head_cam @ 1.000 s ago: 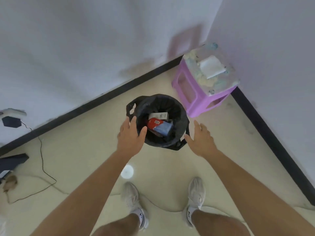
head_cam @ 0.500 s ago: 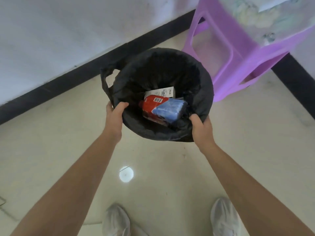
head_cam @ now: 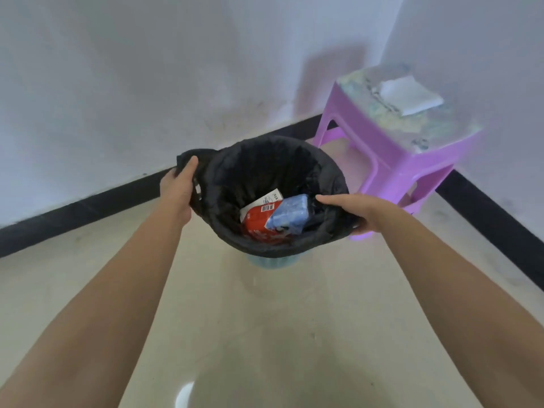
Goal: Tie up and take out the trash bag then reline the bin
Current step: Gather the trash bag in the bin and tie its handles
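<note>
Illumination is dim, diffuse and cool-toned, with a bright specular glare spot on the glossy floor (head_cam: 185, 396) at bottom centre, a soft purple-tinted shadow on the wall (head_cam: 329, 81) behind the stool (head_cam: 391, 160), slight overall softness, and wide-angle stretching of forearms toward the frame edges.

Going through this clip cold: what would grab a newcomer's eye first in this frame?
The open black trash bag at centre, its rim gripped by the left hand and the right hand, with a red carton and a blue packet inside. Next, the purple stool in the corner to the right, a white folded sheet on top.
</note>
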Demonstrator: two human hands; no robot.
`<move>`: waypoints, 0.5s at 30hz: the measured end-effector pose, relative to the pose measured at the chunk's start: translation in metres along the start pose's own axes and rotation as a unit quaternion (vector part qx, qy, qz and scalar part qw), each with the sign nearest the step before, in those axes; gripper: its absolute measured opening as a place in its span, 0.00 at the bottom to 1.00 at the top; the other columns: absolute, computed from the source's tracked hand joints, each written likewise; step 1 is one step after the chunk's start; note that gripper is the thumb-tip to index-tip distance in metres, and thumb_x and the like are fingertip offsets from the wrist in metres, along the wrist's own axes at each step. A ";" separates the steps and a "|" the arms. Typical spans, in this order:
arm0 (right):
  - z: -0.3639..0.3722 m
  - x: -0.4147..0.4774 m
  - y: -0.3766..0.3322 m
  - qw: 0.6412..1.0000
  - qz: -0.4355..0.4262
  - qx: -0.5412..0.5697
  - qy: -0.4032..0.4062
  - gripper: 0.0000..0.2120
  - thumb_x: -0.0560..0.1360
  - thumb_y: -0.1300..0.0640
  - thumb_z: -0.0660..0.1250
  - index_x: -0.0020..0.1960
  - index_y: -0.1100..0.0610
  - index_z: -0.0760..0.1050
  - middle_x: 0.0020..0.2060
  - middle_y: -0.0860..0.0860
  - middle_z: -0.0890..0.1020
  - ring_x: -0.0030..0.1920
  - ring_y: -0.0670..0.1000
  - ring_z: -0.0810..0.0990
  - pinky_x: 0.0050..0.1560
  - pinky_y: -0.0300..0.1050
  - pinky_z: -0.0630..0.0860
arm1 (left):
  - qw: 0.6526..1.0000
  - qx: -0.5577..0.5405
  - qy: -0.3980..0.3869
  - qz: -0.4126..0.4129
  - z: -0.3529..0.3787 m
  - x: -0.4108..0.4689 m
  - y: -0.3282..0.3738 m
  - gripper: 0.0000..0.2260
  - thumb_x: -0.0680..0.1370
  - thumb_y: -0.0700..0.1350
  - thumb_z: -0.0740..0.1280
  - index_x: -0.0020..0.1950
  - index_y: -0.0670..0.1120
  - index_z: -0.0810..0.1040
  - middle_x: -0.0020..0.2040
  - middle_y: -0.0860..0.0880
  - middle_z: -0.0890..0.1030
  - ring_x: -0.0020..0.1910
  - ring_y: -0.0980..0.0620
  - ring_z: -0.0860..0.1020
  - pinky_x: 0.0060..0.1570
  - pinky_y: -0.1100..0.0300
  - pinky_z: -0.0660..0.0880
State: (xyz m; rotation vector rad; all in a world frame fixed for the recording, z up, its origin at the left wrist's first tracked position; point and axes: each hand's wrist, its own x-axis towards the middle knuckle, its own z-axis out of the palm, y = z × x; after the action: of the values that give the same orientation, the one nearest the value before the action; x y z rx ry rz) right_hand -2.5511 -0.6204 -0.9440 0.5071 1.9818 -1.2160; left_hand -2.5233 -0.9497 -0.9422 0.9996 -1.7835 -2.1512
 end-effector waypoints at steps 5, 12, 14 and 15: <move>-0.012 -0.008 -0.027 0.976 -0.170 -0.010 0.138 0.15 0.76 0.43 0.67 0.53 0.55 0.79 0.49 0.56 0.84 0.46 0.54 0.82 0.45 0.51 0.82 | 0.939 0.289 0.041 0.185 0.020 -0.014 0.043 0.08 0.78 0.46 0.65 0.53 0.43 0.76 0.46 0.47 0.78 0.49 0.46 0.79 0.43 0.58 0.72; -0.005 -0.033 -0.056 0.805 -0.363 -0.330 0.333 0.13 0.75 0.49 0.61 0.45 0.55 0.79 0.37 0.52 0.82 0.39 0.55 0.80 0.37 0.45 0.77 | 0.977 0.169 -0.001 0.129 0.032 -0.048 0.071 0.16 0.73 0.39 0.71 0.56 0.49 0.70 0.47 0.46 0.79 0.43 0.48 0.80 0.39 0.50 0.80; -0.005 -0.035 -0.058 0.847 -0.342 -0.275 0.299 0.14 0.74 0.48 0.61 0.45 0.55 0.81 0.40 0.53 0.84 0.42 0.55 0.81 0.43 0.50 0.80 | 0.987 0.131 -0.054 0.081 0.031 -0.053 0.077 0.15 0.74 0.40 0.72 0.55 0.50 0.72 0.50 0.43 0.80 0.40 0.47 0.81 0.36 0.50 0.80; -0.007 -0.036 -0.059 0.869 -0.337 -0.221 0.288 0.14 0.74 0.49 0.61 0.45 0.55 0.82 0.41 0.53 0.85 0.44 0.55 0.82 0.48 0.52 0.80 | 0.987 0.112 -0.078 0.091 0.031 -0.053 0.078 0.14 0.75 0.39 0.72 0.56 0.49 0.72 0.49 0.43 0.80 0.38 0.48 0.80 0.35 0.53 0.78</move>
State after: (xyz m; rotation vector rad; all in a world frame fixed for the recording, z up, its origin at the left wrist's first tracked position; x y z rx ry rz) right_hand -2.5696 -0.6409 -0.8803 -0.1093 3.0147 -0.9843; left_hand -2.5227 -0.9179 -0.8482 0.6939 -2.1357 -2.0008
